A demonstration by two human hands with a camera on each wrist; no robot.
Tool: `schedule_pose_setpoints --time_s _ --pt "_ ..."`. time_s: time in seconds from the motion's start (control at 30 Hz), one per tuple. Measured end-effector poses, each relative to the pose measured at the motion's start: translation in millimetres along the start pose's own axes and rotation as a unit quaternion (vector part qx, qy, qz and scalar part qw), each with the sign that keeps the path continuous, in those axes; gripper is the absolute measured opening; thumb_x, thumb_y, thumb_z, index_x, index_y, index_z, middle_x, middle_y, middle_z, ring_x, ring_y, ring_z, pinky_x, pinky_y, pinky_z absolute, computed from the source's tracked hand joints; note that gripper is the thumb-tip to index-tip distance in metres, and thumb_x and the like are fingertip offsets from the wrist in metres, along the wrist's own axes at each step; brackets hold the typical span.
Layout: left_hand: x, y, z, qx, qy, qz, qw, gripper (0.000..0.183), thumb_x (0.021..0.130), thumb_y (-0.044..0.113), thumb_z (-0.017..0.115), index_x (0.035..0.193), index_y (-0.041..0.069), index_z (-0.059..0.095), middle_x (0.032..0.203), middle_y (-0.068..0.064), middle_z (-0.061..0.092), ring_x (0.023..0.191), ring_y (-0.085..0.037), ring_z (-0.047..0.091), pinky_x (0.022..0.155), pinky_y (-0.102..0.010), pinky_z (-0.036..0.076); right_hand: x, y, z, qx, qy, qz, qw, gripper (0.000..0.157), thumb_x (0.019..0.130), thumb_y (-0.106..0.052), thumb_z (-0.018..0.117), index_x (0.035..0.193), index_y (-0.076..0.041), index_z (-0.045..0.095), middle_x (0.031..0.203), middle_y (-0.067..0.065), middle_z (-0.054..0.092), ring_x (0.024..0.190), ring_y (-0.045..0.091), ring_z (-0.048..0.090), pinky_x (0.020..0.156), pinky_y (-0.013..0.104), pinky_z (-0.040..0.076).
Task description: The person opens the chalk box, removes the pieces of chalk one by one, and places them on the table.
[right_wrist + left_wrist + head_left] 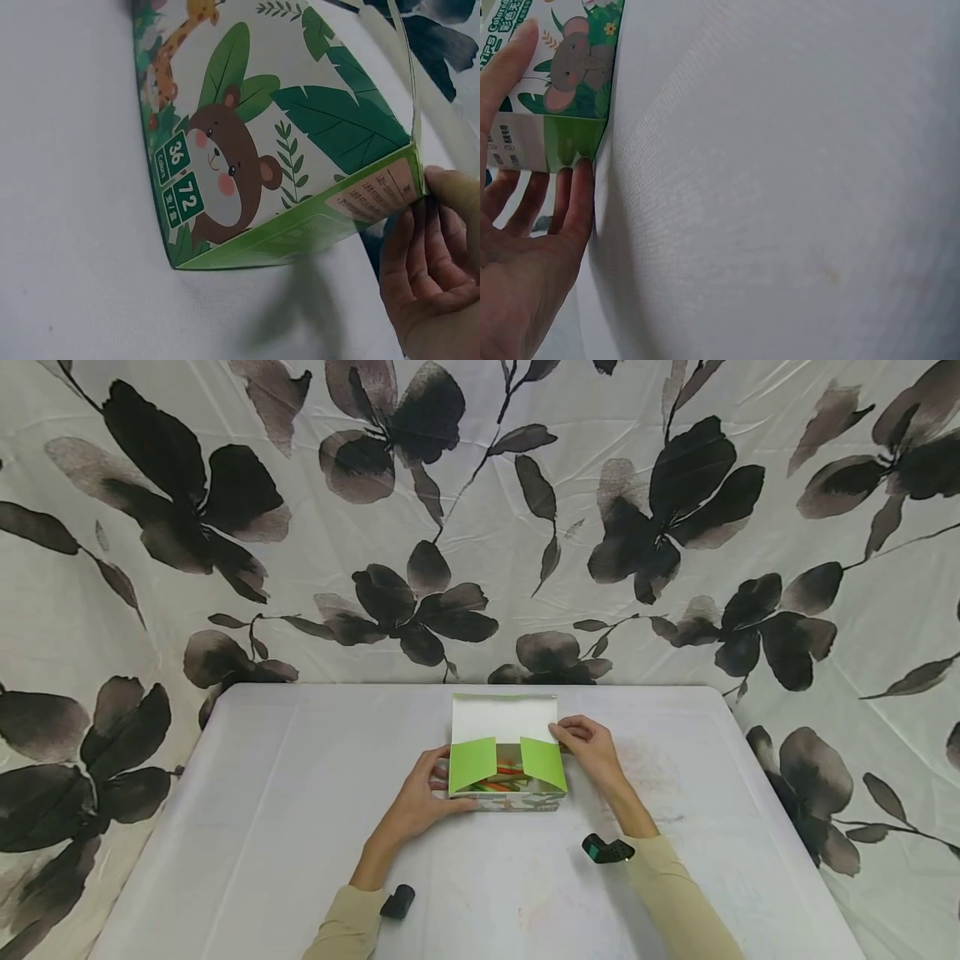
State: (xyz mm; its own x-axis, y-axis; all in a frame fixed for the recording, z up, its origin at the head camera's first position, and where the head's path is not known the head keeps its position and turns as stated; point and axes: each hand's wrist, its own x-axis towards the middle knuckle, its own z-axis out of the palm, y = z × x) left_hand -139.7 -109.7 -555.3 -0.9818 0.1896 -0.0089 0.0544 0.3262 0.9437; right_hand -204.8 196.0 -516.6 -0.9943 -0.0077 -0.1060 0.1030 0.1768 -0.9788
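The box (517,803) sits toward the far side of the table (285,860), in the middle, its printed front facing the person and its lid (505,718) standing up behind, white inside showing. The left hand (420,797) grips the box's left end: the thumb lies across the front, near the printed elephant (585,64), and the fingers press against the end wall. I take that as the steadying hold, keeping such a light carton from sliding. The right hand (588,747) pinches the far right corner, thumb on top and the other fingers curled below, beside the foot of the lid; whether it catches the lid's edge as well, I can't tell. Holding opposite ends this way probably keeps the box square and leaves the front view into it free.

What does get in the way is the pair of green flaps: the left flap (471,767) and the right flap (542,762) lean inward over the opening, so only a gap between them shows the slim red and green sticks (510,770) lying inside. Small dark devices sit by both cuffs, one on the left (399,902) and one on the right (607,849), well apart from the box. Behind the table hangs a flowered cloth (457,527).
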Motion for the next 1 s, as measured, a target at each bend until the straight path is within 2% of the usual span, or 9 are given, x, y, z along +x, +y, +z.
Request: schedule_pose_setpoints --time_s 0.17,0.27,0.43,0.53,0.63,0.8,1.0 --pt "0.6 1.5 -0.1 -0.012 0.000 -0.003 0.9999 0.098 0.072 0.023 0.097 0.153 0.012 0.044 0.123 -0.010 0.053 0.102 -0.022 0.057 0.087 -0.039 0.052 2.8 2.2 3.1 -0.029 0.021 0.039 0.999 0.038 0.094 -0.032 0.078 0.113 0.000 0.069 0.092 0.006 0.072 0.085 0.014 0.067 0.078 0.027 0.058" --pt "0.5 3.1 -0.4 -0.017 0.000 0.000 0.9999 0.097 0.072 0.022 0.097 0.153 0.011 0.044 0.123 -0.010 0.053 0.102 -0.022 0.057 0.086 -0.038 0.052 3.4 2.6 4.5 -0.039 0.029 0.072 0.996 0.041 0.093 -0.035 0.079 0.112 0.000 0.070 0.091 0.007 0.072 0.083 0.015 0.066 0.076 0.026 0.057" --pt "1.2 4.1 -0.2 -0.011 0.001 -0.002 0.9999 0.097 0.073 0.023 0.096 0.153 0.011 0.043 0.122 -0.008 0.053 0.102 -0.020 0.057 0.088 -0.037 0.052 2.4 2.0 5.9 -0.053 0.038 0.128 0.990 0.047 0.092 -0.042 0.078 0.114 -0.001 0.071 0.100 0.008 0.068 0.085 0.016 0.061 0.074 0.027 0.055" --pt "1.7 3.6 0.3 -0.011 0.001 -0.002 0.9999 0.098 0.073 0.024 0.097 0.154 0.011 0.043 0.122 -0.008 0.053 0.103 -0.021 0.058 0.089 -0.038 0.052 1.3 3.2 6.8 -0.047 0.044 0.143 0.988 0.050 0.091 -0.045 0.077 0.115 -0.002 0.070 0.103 0.008 0.066 0.088 0.017 0.058 0.073 0.027 0.053" --pt "1.3 3.5 0.5 -0.014 0.000 -0.002 0.9999 0.098 0.072 0.024 0.097 0.154 0.011 0.043 0.125 -0.009 0.053 0.104 -0.023 0.058 0.091 -0.041 0.051 -1.0 5.9 8.0 -0.038 0.054 0.133 0.989 0.052 0.091 -0.048 0.077 0.115 -0.002 0.069 0.100 0.007 0.066 0.088 0.017 0.058 0.072 0.025 0.052" --pt "-1.9 4.6 0.1 -0.006 -0.002 -0.004 1.0000 0.100 0.072 0.027 0.096 0.155 0.011 0.041 0.130 -0.009 0.051 0.108 -0.024 0.057 0.095 -0.042 0.051 -8.6 9.0 11.1 -0.031 0.061 0.086 0.994 0.053 0.093 -0.051 0.074 0.112 -0.002 0.068 0.089 0.005 0.067 0.082 0.016 0.062 0.074 0.026 0.055" --pt "-7.2 10.8 -1.9 0.021 0.009 -0.001 0.9997 0.108 0.072 0.037 0.096 0.158 0.013 0.036 0.144 -0.007 0.046 0.113 -0.022 0.055 0.097 -0.043 0.050 -21.0 8.6 11.6 -0.041 0.074 0.029 0.996 0.051 0.093 -0.052 0.073 0.115 -0.006 0.068 0.098 0.009 0.069 0.085 0.019 0.067 0.080 0.032 0.058"
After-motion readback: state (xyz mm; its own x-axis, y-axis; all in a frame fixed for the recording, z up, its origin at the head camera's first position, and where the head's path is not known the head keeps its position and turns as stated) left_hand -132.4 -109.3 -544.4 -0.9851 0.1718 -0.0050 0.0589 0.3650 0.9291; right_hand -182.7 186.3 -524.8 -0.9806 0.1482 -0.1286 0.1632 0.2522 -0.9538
